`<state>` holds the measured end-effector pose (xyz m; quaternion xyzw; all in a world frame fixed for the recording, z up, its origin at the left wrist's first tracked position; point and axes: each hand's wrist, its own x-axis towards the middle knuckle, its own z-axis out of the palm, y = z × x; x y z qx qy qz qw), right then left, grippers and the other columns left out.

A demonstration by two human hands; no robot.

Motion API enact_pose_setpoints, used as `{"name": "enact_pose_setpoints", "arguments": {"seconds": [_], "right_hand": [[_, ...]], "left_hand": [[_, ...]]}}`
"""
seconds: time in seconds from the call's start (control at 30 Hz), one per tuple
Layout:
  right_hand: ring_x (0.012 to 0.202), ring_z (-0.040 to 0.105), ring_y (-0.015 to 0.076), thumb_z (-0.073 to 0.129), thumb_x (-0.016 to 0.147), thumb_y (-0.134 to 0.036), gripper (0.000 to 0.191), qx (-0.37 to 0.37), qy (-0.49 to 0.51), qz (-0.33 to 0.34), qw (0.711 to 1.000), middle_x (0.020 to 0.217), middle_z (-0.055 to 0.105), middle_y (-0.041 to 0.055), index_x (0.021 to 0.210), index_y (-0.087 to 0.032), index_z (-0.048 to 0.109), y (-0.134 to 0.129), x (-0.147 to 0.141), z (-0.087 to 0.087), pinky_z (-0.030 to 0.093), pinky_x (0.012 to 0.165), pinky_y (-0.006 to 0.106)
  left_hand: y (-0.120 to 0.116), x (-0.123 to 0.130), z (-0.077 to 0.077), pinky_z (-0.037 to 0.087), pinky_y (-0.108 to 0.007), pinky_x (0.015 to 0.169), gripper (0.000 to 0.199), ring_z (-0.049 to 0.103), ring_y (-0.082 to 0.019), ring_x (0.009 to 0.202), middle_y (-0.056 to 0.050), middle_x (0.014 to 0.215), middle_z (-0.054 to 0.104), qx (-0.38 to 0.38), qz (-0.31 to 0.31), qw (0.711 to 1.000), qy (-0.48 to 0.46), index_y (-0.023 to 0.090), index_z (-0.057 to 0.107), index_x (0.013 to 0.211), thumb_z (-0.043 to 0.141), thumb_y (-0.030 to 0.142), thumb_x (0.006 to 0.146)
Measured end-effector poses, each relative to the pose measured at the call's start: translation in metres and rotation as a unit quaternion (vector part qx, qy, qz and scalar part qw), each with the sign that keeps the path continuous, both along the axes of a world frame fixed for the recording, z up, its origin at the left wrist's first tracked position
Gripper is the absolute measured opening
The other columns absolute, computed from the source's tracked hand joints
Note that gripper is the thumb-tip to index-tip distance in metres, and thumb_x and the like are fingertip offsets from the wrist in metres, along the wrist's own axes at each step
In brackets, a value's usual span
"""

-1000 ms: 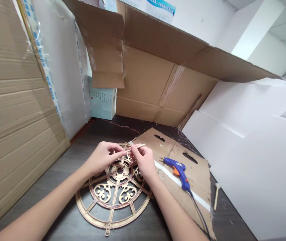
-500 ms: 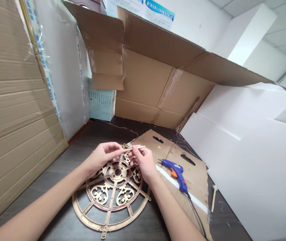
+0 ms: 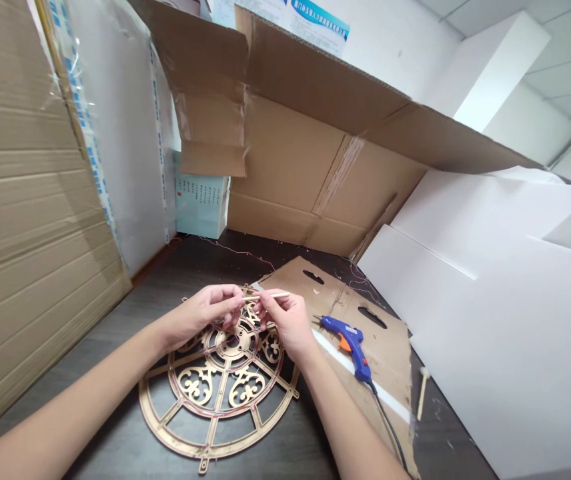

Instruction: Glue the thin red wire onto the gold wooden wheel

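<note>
A thin pale stick [image 3: 279, 295] is held level between both hands, above the far part of a round openwork wooden frame [image 3: 224, 393]. My left hand [image 3: 218, 307] pinches its left end between thumb and fingers. My right hand [image 3: 283, 317] has thumb and fingers closed on the stick further right, with the tip sticking out past them. The frame lies on the dark table [image 3: 115, 373]; scroll-shaped ornaments and reddish wire show on it. Its far part is partly hidden beneath my hands.
A blue glue gun [image 3: 348, 340] with an orange trigger and a cord lies on a cardboard sheet [image 3: 335, 293] at the right. Beyond that sheet is a small pale stick with a whitish head [image 3: 423, 393]. A light-blue box [image 3: 201, 207] stands at the back left, near cardboard walls.
The view has shifted slightly, so the frame appears a little further left. Both hands keep nearly the same hold on the stick.
</note>
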<state>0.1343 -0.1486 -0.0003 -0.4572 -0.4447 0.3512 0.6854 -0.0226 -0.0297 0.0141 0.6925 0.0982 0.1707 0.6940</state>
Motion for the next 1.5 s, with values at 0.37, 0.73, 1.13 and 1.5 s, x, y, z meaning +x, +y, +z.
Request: {"name": "enact_pose_setpoints", "arguments": {"seconds": [0.37, 0.73, 1.13, 1.5], "right_hand": [[0.058, 0.055, 0.0126, 0.055, 0.093, -0.058, 0.047, -0.018, -0.092, -0.273, 0.957, 0.073, 0.063, 0.0036, 0.102, -0.013, 0.067, 0.001, 0.022, -0.006, 0.049, 0.050, 0.023], [0.071, 0.066, 0.0172, 0.044, 0.100, -0.042, 0.042, -0.088, -0.302, -0.270, 0.910, 0.089, 0.074, 0.0070, 0.121, -0.017, 0.069, -0.003, 0.032, -0.018, 0.050, 0.067, 0.027], [0.061, 0.064, 0.0131, 0.072, 0.081, -0.061, 0.053, -0.050, 0.050, -0.067, 0.995, 0.083, 0.072, 0.0092, 0.093, -0.010, 0.075, 0.005, 0.004, -0.010, 0.056, 0.057, 0.024], [0.062, 0.066, 0.0146, 0.081, 0.073, -0.058, 0.051, -0.060, 0.061, -0.078, 0.993, 0.077, 0.073, 0.0106, 0.088, -0.009, 0.079, 0.008, -0.003, -0.012, 0.059, 0.064, 0.026]], "left_hand": [[0.030, -0.006, -0.002, 0.035, -0.026, 0.054, 0.053, 0.044, -0.011, 0.053, 0.003, 0.053, 0.046, 0.083, 0.390, 0.916, -0.040, 0.019, 0.045, 0.057, 0.057, 0.062, 0.085], [0.068, -0.024, -0.017, 0.043, -0.032, 0.076, 0.032, 0.059, -0.019, 0.072, -0.003, 0.076, 0.067, 0.280, 0.578, 0.765, 0.045, 0.020, 0.065, 0.078, 0.047, 0.045, 0.086], [0.001, -0.005, 0.006, 0.045, -0.029, 0.074, 0.023, 0.061, -0.017, 0.081, -0.002, 0.089, 0.072, 0.434, 0.240, 0.868, 0.006, 0.024, 0.074, 0.090, 0.056, 0.039, 0.090], [-0.007, -0.006, -0.007, 0.044, -0.030, 0.077, 0.017, 0.063, -0.016, 0.082, -0.002, 0.085, 0.070, 0.514, 0.243, 0.823, -0.005, 0.023, 0.071, 0.086, 0.056, 0.031, 0.090]]}}
